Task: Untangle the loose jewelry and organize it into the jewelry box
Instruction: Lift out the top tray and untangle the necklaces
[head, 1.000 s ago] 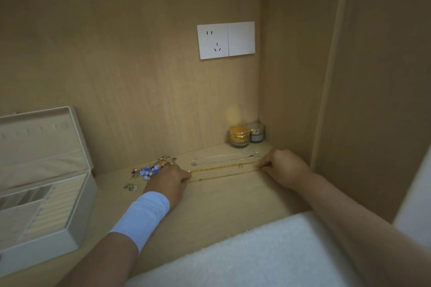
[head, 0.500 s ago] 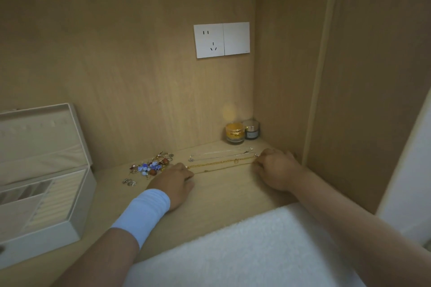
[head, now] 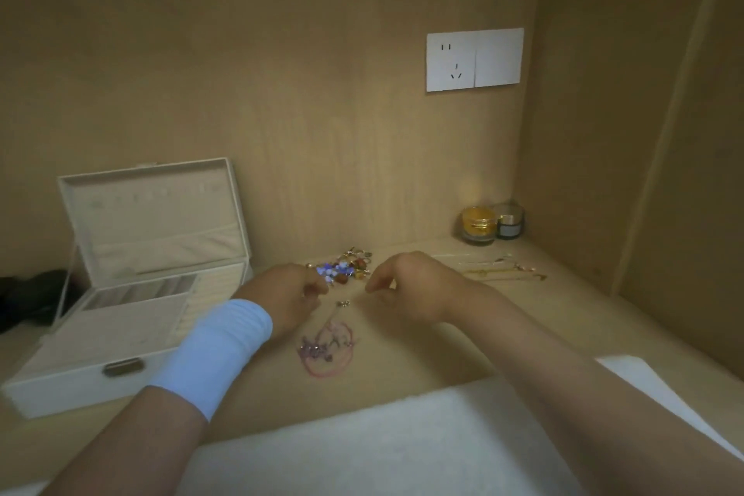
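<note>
The open jewelry box sits left of my left hand, whose curled fingers may or may not grip something; I cannot tell. My right hand hangs loosely curled, empty. I should tease single strands gently from the beaded cluster just beyond both. Both hands have left the gold chains, now right of them.
</note>
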`<action>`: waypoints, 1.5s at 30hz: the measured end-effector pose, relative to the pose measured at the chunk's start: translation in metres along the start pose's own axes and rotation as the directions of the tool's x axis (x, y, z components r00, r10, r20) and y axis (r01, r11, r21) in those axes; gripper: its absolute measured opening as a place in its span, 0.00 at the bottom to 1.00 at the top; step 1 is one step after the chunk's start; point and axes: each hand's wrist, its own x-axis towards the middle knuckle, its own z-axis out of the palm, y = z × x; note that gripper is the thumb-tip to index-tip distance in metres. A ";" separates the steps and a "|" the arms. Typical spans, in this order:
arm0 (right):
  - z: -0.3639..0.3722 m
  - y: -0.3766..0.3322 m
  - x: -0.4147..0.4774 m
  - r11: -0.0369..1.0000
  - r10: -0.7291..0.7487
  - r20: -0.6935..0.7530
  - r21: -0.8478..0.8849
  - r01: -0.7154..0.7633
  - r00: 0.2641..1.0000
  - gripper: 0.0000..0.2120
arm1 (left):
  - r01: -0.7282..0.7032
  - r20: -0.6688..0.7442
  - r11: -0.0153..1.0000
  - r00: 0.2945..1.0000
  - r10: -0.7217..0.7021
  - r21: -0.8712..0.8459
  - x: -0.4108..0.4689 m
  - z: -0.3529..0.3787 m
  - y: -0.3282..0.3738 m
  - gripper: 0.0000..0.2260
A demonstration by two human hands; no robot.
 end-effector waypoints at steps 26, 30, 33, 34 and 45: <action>0.045 -0.026 0.044 0.979 -0.129 0.097 -0.146 0.142 0.987 0.08 | -0.039 -0.003 0.977 0.999 0.039 -0.211 -0.016 0.048 -0.022 0.06; 0.046 -0.031 0.042 0.943 -0.130 0.117 -0.293 0.159 0.985 0.08 | -0.028 -0.028 0.970 0.999 0.022 -0.241 -0.018 0.054 -0.018 0.03; 0.051 -0.033 0.040 0.913 -0.127 0.140 -0.370 0.171 0.982 0.10 | -0.006 -0.043 0.954 0.999 -0.007 -0.299 -0.020 0.056 -0.021 0.03; 0.051 -0.031 0.039 0.932 -0.128 0.130 -0.324 0.164 0.983 0.09 | -0.004 -0.062 0.944 0.998 -0.017 -0.329 -0.020 0.057 -0.022 0.03; 0.046 -0.032 0.036 0.763 0.149 -0.105 0.644 -0.047 0.983 0.12 | -0.037 -0.112 0.592 0.989 -0.091 -0.805 -0.013 0.048 -0.007 0.07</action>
